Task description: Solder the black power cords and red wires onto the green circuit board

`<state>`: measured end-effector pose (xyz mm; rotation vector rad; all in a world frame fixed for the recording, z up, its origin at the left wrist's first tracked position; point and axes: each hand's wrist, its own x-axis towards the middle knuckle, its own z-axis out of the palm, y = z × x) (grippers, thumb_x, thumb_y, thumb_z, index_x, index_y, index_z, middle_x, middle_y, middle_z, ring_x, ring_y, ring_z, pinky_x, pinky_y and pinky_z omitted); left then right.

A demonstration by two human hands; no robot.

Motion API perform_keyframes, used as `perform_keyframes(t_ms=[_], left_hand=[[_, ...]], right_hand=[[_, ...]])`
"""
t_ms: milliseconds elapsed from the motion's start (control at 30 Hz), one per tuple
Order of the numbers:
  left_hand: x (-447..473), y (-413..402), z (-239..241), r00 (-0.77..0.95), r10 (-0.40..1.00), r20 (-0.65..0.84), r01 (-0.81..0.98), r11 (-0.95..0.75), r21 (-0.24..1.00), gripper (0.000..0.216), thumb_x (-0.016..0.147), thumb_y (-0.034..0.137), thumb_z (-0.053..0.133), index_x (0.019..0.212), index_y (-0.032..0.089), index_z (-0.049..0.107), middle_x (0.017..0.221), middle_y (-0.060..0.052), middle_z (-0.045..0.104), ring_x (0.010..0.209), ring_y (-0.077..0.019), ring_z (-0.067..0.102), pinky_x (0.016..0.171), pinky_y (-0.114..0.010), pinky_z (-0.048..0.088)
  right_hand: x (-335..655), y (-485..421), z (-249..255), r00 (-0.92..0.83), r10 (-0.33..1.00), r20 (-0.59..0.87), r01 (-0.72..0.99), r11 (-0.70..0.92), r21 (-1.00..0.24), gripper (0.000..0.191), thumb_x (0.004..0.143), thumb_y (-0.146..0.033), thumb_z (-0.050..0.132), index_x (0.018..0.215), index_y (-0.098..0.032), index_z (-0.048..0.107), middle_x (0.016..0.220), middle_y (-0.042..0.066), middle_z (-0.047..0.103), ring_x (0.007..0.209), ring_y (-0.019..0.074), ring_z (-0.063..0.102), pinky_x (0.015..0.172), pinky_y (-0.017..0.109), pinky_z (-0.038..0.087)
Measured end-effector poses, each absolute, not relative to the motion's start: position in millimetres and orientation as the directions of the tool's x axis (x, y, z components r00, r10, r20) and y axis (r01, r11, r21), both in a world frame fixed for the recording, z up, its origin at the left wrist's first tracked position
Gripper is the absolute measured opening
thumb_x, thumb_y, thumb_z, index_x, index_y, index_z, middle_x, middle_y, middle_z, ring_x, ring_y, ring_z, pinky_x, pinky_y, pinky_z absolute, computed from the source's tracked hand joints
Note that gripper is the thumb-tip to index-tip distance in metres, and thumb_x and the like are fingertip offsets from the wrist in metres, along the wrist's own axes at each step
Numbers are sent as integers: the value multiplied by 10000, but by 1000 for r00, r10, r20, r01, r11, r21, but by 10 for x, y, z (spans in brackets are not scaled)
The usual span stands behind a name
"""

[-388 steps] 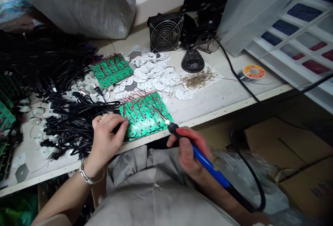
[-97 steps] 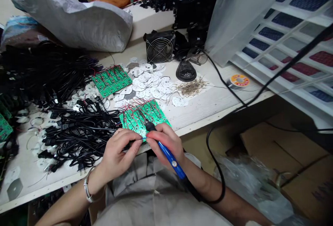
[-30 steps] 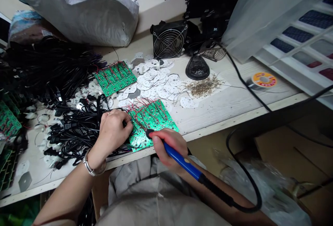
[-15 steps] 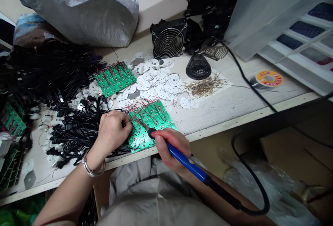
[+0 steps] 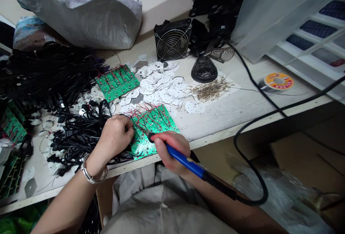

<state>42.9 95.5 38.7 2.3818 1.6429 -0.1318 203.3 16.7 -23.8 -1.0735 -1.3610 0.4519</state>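
A blue soldering iron (image 5: 185, 160) is gripped in my right hand (image 5: 172, 151), its tip down over a green circuit board (image 5: 159, 119) with many thin red wires. My left hand (image 5: 117, 135) is closed at the left edge of that board, fingers curled inward. What its fingertips pinch is hidden, though black cables (image 5: 81, 133) run up to and beneath the hand. Behind lies a second green circuit board (image 5: 118, 82), also with red wires, beside a pile of white paper-like discs (image 5: 161, 87).
A black fan (image 5: 173, 40) stands at the back, near a soldering iron stand (image 5: 204, 69). To the right sit a solder spool (image 5: 279, 81) and white trays (image 5: 302, 58). The iron's black cord loops over the table's front edge. A large white sack (image 5: 81, 15) lies back left.
My right hand has moved slightly left with the soldering iron, and its tip has shifted left over the board. The cord's loop has swung up and left. My left hand has barely moved.
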Motion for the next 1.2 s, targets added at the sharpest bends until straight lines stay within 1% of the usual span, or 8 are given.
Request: perform_keyframes(t_ms=[200,367,733,800,867,1000,1100,1200], left_hand=[[414,963,358,403,896,-189,912,-375,170,141,710,163,467,632,185,583,774,-68,674,856,-223,604,849,-357,481],[398,974,354,411,889,-200,906,-374,199,141,715,165,468,649,174,592,779,-79,664,850,-223,595,843,-358,480],[421,1011,375,417,878,-237,907,-384,171,139,694,153,468,630,178,588,751,-64,650,805,-206,588,809,-333,476],[421,1015,378,419,876,-241,906,-385,176,143,697,152,466,634,174,592,751,-66,648,797,-204,584,796,-331,477],[417,1020,378,422,874,-243,904,-387,180,148,699,149,464,638,171,597,751,-67,648,788,-200,581,789,-331,477],[409,1029,376,427,869,-251,902,-392,179,156,701,140,462,637,174,600,740,-56,645,771,-188,579,782,-319,478],[414,1033,386,422,869,-258,905,-388,176,152,701,141,466,630,176,596,739,-57,645,774,-190,583,775,-310,480],[426,1036,405,413,870,-269,910,-379,168,150,697,140,468,629,173,598,732,-65,647,771,-201,586,764,-317,480]], right_hand=[[2014,226,-271,181,802,570,307,504,-807,112,878,-184,527,807,-217,606,668,-32,708,584,94,660,621,199,522],[2014,240,-261,173,827,535,290,476,-830,121,888,-201,528,799,-203,610,659,-23,700,580,90,655,613,194,513],[2012,241,-251,211,850,483,246,432,-868,135,888,-213,533,800,-215,635,668,-26,713,579,99,662,597,201,526],[2027,238,-234,206,865,458,221,415,-883,145,884,-211,533,789,-210,642,664,-25,711,570,97,658,589,198,527],[2047,228,-214,212,891,401,171,370,-913,161,884,-224,527,779,-207,649,651,-22,703,570,102,659,578,199,533],[2078,193,-204,283,917,280,47,279,-959,205,901,-289,508,780,-209,654,602,-12,669,603,132,672,566,229,554],[2095,158,-221,306,916,261,21,267,-963,226,905,-331,507,780,-212,654,582,-7,650,623,148,676,545,243,551],[2117,121,-241,331,905,268,26,275,-961,223,907,-336,507,786,-215,649,593,-2,652,642,155,678,540,251,545]])
